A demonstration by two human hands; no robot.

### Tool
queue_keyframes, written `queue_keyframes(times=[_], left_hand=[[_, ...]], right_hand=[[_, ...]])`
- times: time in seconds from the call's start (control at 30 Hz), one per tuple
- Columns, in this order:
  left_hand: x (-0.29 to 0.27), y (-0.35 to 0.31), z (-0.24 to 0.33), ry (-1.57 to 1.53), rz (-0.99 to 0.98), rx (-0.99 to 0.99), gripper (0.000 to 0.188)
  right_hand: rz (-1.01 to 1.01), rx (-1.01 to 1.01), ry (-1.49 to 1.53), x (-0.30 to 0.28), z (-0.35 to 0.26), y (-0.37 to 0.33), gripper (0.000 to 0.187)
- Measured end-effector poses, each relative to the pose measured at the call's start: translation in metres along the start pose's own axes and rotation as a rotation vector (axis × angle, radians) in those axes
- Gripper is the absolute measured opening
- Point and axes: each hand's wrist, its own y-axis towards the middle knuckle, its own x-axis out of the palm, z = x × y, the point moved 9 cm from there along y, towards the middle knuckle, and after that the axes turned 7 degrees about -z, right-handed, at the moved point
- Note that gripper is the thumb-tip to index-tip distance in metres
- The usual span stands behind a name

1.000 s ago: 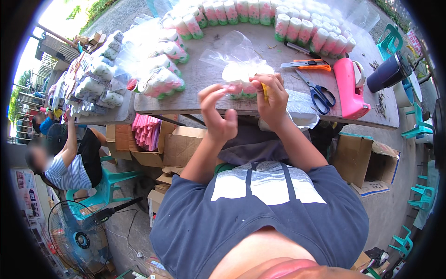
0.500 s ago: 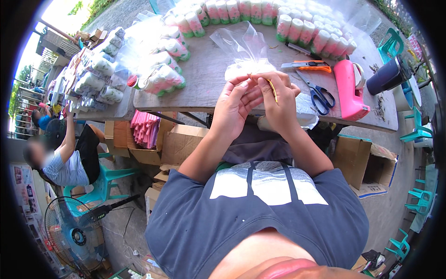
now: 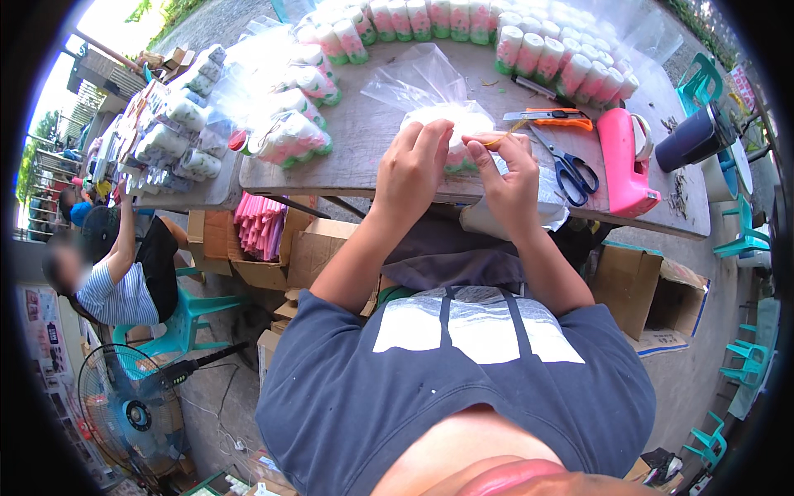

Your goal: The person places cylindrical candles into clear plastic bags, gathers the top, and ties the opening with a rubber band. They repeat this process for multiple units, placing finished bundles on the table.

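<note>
A clear plastic bag stands on the table in front of me, its loose top spread toward the far side. White pieces with pink and green show through its near end, partly behind my hands. My right hand pinches a thin yellow rubber band between thumb and fingers, just right of the bag. My left hand is at the bag's near left side, back of the hand up, fingers curled together. Its fingertips are turned away, so what they grip is hidden.
On the grey table lie blue-handled scissors, an orange cutter, a marker and a pink tape dispenser. A dark tumbler stands at the right edge. Bagged rolls line the left and far sides. Another person sits left.
My hands have moved apart from their joined position. The left turned over, its back now up, and the right shifted slightly right with the rubber band. More of the bag's contents shows.
</note>
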Motion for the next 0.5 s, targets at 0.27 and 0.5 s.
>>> queue_keyframes(times=[0.27,0.5], left_hand=[[0.001,0.016,-0.019,-0.265,-0.322,-0.246,0.014],[-0.005,0.014,-0.014,-0.104,-0.123,-0.041,0.015]], right_hand=[[0.070,-0.200,-0.342,0.005,-0.010,0.003,0.013],[0.090,-0.230,-0.204,0.002,-0.014,0.005,0.013]])
